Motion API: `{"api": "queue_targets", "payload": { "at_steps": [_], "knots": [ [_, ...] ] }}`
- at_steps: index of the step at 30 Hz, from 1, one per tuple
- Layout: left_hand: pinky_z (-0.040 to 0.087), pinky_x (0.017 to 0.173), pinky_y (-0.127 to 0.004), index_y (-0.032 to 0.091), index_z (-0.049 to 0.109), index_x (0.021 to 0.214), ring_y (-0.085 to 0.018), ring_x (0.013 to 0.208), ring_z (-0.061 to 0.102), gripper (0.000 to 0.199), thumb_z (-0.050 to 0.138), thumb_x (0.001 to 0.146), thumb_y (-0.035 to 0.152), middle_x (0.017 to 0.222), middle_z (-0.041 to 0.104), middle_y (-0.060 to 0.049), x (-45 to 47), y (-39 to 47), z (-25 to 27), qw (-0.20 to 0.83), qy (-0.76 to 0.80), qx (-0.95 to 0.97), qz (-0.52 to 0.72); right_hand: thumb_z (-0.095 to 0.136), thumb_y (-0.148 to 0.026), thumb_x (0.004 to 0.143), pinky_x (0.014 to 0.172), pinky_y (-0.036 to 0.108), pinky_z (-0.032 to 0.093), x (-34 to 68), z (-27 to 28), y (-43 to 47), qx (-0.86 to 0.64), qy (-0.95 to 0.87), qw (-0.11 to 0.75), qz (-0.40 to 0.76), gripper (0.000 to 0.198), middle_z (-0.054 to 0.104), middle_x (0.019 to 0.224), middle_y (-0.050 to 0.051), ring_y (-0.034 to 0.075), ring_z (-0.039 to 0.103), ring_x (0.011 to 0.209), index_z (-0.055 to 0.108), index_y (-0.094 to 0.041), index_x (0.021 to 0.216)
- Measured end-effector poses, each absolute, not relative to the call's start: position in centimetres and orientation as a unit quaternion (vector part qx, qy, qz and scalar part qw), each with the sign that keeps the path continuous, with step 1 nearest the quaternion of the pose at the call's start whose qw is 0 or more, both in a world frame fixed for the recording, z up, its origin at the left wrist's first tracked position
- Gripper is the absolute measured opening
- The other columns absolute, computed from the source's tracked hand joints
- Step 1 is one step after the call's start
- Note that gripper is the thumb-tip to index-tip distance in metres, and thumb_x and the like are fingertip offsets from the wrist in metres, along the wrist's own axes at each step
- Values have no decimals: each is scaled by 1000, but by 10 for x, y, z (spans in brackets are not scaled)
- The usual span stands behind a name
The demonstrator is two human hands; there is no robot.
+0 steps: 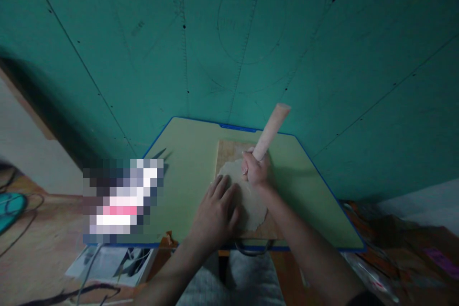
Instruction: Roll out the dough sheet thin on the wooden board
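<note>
A flat, thin sheet of pale dough [253,208] with an uneven edge lies on a wooden board [227,148]. My right hand [257,168] is wrapped around a wooden rolling pin [271,131], which looks floury and tilts up and away toward the right. The fist is over the far part of the dough; I cannot tell whether the pin's lower end touches it. Over the dough's left side rests my left hand [218,208], palm down with fingers stretched out, hiding part of the sheet.
A light green folding table [190,153] with a blue rim carries the board and stands against a green wall [161,81]. A pointed blade tip [160,153] shows beside a blurred-out patch at left. A dark metal handle [253,251] sits at the near edge.
</note>
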State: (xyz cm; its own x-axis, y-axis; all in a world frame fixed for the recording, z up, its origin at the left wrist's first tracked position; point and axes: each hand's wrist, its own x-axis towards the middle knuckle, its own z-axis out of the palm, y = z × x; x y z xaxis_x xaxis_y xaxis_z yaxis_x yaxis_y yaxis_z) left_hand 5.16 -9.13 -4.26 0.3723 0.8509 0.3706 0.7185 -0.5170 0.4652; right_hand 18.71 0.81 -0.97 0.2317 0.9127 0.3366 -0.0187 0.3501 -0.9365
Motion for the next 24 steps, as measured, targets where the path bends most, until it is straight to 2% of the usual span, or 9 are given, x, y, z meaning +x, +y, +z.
{"api": "queue_targets", "payload": {
  "at_steps": [9, 19, 24],
  "knots": [
    [41, 111, -56, 14, 54, 132, -36, 142, 35, 45, 55, 88, 26, 147, 46, -18, 51, -92, -43, 106, 471, 824, 297, 66, -36, 70, 35, 22, 29, 186, -24, 3, -424, -536, 640, 351, 27, 37, 39, -9, 8, 35, 35, 46, -24, 55],
    [41, 111, -56, 12, 55, 133, -36, 140, 37, 48, 55, 88, 26, 147, 46, -19, 52, -90, -41, 114, 477, 821, 291, 59, -35, 60, 30, 20, 26, 193, -2, 13, -421, -338, 711, 451, 33, 29, 32, -11, 6, 28, 28, 33, -25, 43],
    [40, 111, -56, 14, 55, 133, -35, 141, 37, 47, 55, 88, 26, 147, 46, -19, 51, -90, -42, 124, 480, 817, 294, 61, -34, 61, 30, 20, 25, 190, -2, 10, -408, -358, 698, 467, 34, 30, 31, -11, 6, 27, 28, 33, -25, 42]
  ]
}}
